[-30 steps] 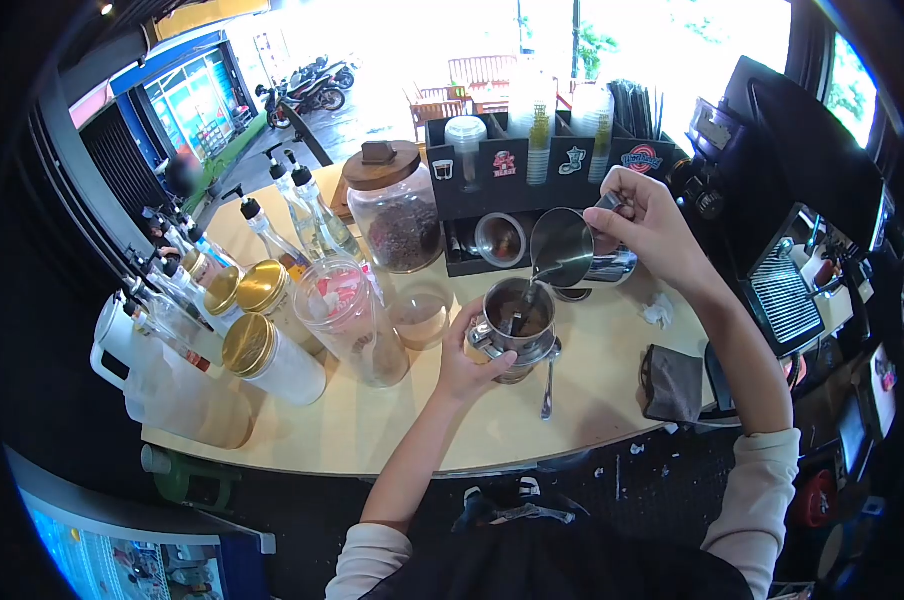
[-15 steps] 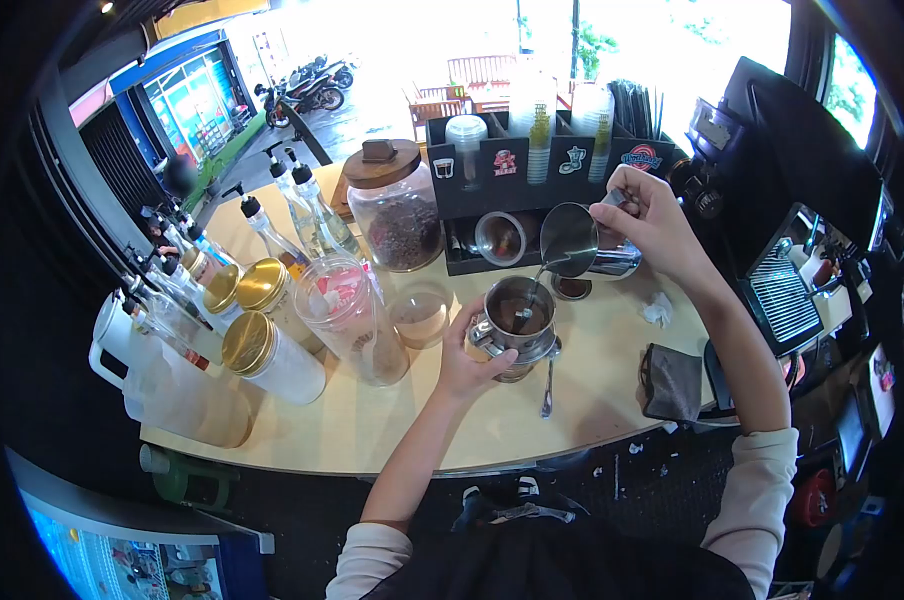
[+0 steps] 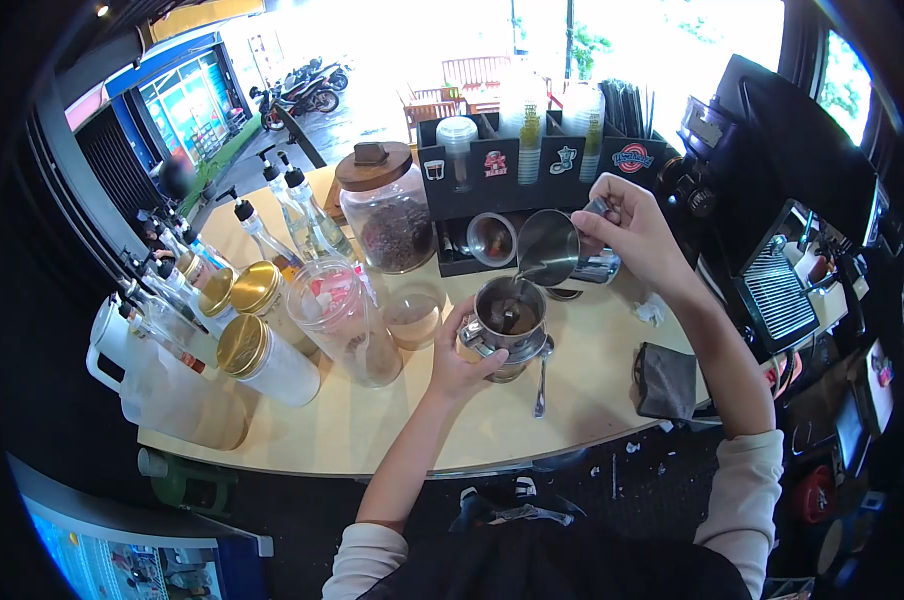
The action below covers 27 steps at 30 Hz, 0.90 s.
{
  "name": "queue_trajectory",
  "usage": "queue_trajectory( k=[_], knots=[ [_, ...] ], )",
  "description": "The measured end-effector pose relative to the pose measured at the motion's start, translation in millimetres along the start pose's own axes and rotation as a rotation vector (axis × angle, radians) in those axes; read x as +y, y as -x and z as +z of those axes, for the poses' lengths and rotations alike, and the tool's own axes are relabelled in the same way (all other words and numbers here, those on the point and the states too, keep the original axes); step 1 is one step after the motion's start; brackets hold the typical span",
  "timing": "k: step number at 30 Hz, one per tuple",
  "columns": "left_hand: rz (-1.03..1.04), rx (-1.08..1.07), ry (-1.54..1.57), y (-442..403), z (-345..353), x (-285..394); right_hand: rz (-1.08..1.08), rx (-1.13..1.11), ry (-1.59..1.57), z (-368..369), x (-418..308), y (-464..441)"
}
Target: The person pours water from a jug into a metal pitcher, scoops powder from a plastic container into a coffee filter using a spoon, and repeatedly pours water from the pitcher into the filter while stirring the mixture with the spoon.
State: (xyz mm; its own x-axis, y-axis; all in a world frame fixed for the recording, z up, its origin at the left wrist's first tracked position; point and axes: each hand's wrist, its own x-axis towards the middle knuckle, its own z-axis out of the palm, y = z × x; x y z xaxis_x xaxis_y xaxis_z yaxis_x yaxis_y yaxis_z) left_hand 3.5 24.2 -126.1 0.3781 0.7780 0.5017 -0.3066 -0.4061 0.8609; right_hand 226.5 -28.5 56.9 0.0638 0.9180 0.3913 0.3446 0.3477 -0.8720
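Pouring seemed in hand: right hand (image 3: 624, 226) gripped jug (image 3: 550, 248), tipped over metal cup (image 3: 513, 326) around middle of tabletop (image 3: 597, 370); left hand (image 3: 459, 360) clasped cup's left side. Next move probably called for steady cup, jug's lip kept above opening.

Tilted pitcher (image 3: 549, 250) in right grip (image 3: 624, 224) above cup (image 3: 517, 342)
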Motion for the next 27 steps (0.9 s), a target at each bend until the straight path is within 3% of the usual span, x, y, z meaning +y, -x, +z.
queue_trajectory(
  k=[8, 11, 18, 22, 27],
  knots=[
    [-0.032, 0.007, 0.04, 0, 3, 6, 0.087, 0.111, -0.278, -29, 46, 35],
    [-0.024, 0.016, 0.042, 1, 4, 6, 0.219, 0.334, -0.434, -37, 83, 50],
    [-0.012, 0.031, 0.019, 1, 3, 2, 0.322, 0.5, -0.584, -45, 172, 79],
    [-0.005, 0.038, 0.011, 2, 4, 5, 0.252, 0.526, -0.74, -35, 205, 85],
    [0.012, 0.037, 0.015, 3, 2, -4, 0.269, 0.582, -0.651, -32, 210, 94]
  ],
)
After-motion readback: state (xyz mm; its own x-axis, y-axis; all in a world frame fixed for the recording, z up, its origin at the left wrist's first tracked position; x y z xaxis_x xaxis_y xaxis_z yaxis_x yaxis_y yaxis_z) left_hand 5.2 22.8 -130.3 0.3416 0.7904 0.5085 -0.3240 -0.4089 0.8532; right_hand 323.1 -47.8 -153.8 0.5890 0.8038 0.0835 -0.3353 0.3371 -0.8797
